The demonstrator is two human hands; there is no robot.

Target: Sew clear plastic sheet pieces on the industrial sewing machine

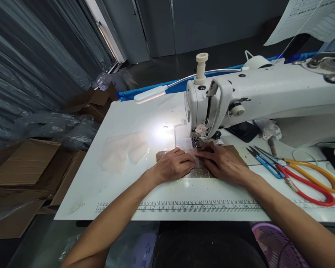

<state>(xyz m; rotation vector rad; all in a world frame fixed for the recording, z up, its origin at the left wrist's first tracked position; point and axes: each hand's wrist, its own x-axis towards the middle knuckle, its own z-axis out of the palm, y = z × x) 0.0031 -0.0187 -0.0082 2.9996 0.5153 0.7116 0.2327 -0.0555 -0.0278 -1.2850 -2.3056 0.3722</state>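
A brown, mesh-like piece of fabric (pixel 199 173) lies flat under the front of the white sewing machine (pixel 197 106), with a thin see-through layer on top of it. My left hand (pixel 174 165) rests on its left part, fingers curled and pressed together on the layers. On the other side, my right hand (pixel 225 162) grips the layers by the presser foot (pixel 197 142), its thumb partly hidden. Both hands are close to the needle area; the exact grip of the fingertips is hard to see. A pale sheer fabric piece (pixel 123 150) lies to the left.
Orange-and-red-handled scissors (pixel 309 178) and blue thread snips (pixel 269 165) lie at the right. A lit lamp (pixel 150 95) hangs over the white table (pixel 83 186). A printed ruler (pixel 184 206) runs along the front edge. Cardboard boxes (pixel 25 163) stand at the left.
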